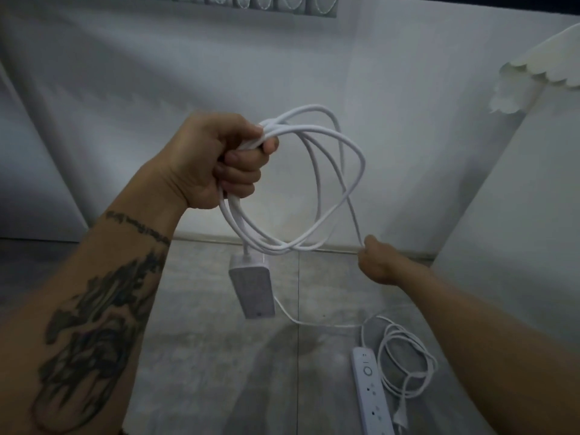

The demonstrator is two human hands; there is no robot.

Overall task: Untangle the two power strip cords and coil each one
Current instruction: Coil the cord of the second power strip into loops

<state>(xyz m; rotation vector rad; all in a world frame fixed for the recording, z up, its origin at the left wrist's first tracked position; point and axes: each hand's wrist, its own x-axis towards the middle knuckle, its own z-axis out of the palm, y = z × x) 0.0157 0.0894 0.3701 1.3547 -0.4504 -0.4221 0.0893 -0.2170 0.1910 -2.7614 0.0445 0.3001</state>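
While the left hand point(216, 161) fist-grips the coiled cord point(282, 248), its power strip point(251, 290) dangles below. The right hand point(375, 262) pinches one strand of it.

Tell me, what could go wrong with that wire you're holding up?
1. The held cord loops unevenly in the left hand and its turns cross, so it might tangle as the right hand, pinching it, feeds more.
2. The hanging power strip dangles free; it may swing and tug loops loose.
3. A thin cord trails across the floor toward the second power strip and could snag its loose coil.
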